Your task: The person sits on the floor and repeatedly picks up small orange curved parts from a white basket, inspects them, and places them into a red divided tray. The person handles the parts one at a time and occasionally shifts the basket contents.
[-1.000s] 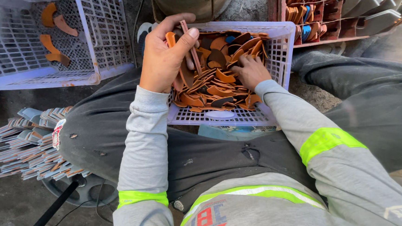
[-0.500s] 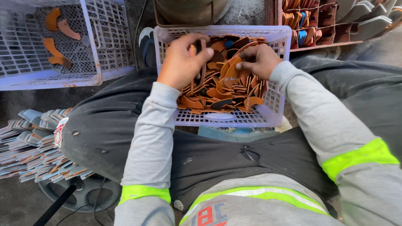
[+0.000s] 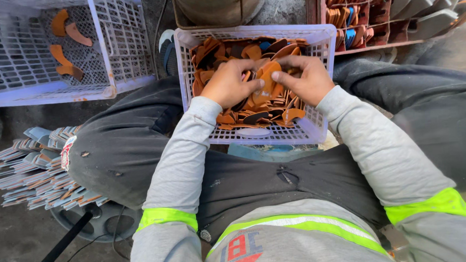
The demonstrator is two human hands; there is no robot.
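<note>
A white plastic basket [image 3: 313,39] sits between my knees, filled with several curved orange and dark leather pieces [image 3: 228,47]. Both hands are inside it. My left hand [image 3: 230,82] and my right hand [image 3: 305,78] meet over the pile and together pinch an orange leather piece [image 3: 267,76] held upright between their fingertips. My grey sleeves with yellow-green bands run down to the bottom of the view.
A second white basket [image 3: 119,41] at the upper left holds three orange pieces [image 3: 65,36]. A stack of flat grey-edged cut pieces [image 3: 36,170] lies on the floor at left. Red racks of sorted pieces [image 3: 366,9] stand at the upper right. A brown drum [image 3: 220,5] is behind the basket.
My left hand dropped from a raised position holding pieces down into the basket. Both hands came together in the middle and now grip one orange piece.
</note>
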